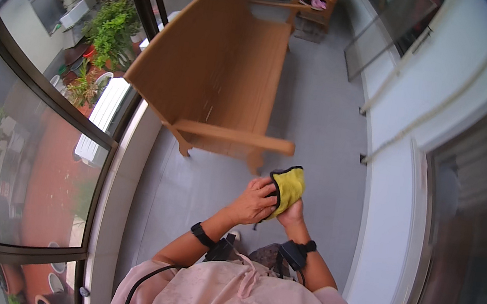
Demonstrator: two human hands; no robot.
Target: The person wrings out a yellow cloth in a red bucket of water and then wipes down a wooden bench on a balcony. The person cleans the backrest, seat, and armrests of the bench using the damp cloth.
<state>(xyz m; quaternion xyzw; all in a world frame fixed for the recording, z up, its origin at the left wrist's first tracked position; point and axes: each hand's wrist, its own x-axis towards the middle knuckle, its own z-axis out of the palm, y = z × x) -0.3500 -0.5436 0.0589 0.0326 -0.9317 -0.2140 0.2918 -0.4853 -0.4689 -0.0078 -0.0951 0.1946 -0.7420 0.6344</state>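
Observation:
A folded yellow cloth (290, 187) with a dark edge is held between my two hands, in front of my body. My left hand (255, 201) grips the cloth's left edge, its fingers bent over the dark border. Under the cloth's lower right side is my right hand (293, 212), its fingers mostly hidden behind the fabric. Beyond the hands stands a long wooden bench (251, 83), whose near armrest (236, 137) lies just ahead of the cloth without touching it.
Framed windows (48, 78) run along the left, with potted plants outside. On the right is a white wall (385, 209) with a hose or cable along it and a mesh screen (384, 32) leaning farther off. A wooden chair (328, 17) bearing pink items stands at the far end.

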